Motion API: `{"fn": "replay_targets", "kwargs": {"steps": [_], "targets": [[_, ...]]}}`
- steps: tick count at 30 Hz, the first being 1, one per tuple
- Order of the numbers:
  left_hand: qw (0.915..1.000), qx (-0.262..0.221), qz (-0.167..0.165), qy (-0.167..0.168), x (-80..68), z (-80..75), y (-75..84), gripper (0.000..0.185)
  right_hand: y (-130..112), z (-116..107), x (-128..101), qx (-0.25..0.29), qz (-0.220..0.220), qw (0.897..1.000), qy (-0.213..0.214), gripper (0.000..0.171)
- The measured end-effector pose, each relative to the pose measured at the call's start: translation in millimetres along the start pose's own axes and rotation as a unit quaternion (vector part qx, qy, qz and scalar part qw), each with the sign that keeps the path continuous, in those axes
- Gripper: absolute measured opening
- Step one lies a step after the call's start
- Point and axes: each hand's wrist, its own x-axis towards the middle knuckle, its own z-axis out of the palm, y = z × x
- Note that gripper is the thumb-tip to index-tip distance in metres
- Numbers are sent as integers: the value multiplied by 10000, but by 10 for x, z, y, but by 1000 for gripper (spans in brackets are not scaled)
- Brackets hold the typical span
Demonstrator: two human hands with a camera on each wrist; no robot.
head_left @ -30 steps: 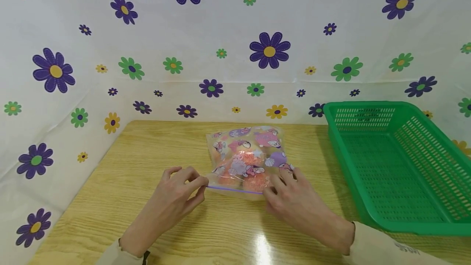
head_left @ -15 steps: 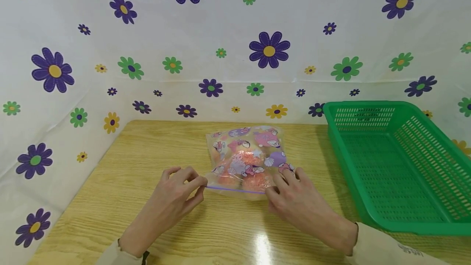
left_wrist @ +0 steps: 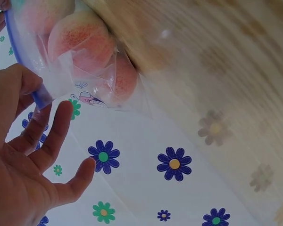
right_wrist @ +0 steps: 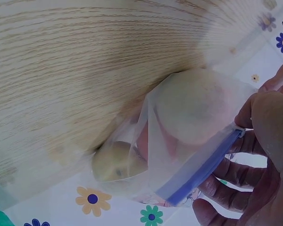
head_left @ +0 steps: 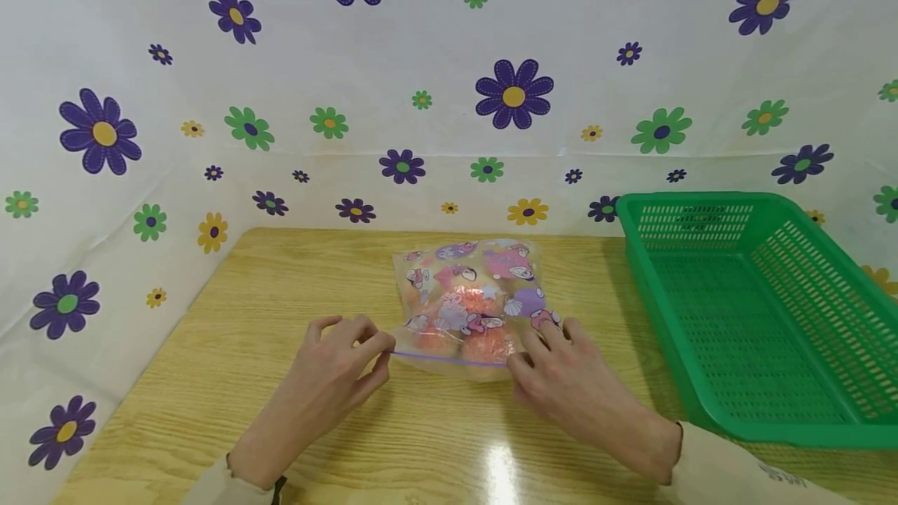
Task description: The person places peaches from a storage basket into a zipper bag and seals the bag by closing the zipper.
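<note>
A clear zip bag (head_left: 515, 262) printed with pink and purple cartoons lies on the wooden table, its purple zip strip (head_left: 449, 359) facing me. Several peaches (left_wrist: 82, 40) bulge inside it, pink and pale yellow; a dull yellow-brown round piece (right_wrist: 118, 162) shows through its side in the right wrist view. My left hand (head_left: 340, 365) pinches the left end of the strip between thumb and index finger, its other fingers spread below. At the strip's other end my right hand (head_left: 561, 372) pinches the corner, thumb against index finger.
On the right stands a green plastic basket (head_left: 673, 357) with perforated walls, a short way from my right forearm. A white flowered cloth (head_left: 449, 45) hangs behind and to the left of the wooden table (head_left: 295, 271).
My right hand has shifted very slightly to the right along the strip in the past second. My left hand and the bag stay nearly in place.
</note>
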Motion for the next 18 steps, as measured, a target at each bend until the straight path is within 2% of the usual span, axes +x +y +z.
{"fn": "replay_targets", "kwargs": {"steps": [3, 10, 18], "targets": [[9996, 238, 145, 11, 57, -38, 38, 17, 4, -5, 16, -9, 29, 10000, -10, 23], [9959, 542, 718, 23, 244, -30, 254, 22, 13, 11, 3, 6, 44, 9998, 218, 24], [9922, 788, 964, 8, 302, 41, 367, 19, 13, 11, -23, -28, -10, 9995, 307, 27]]}}
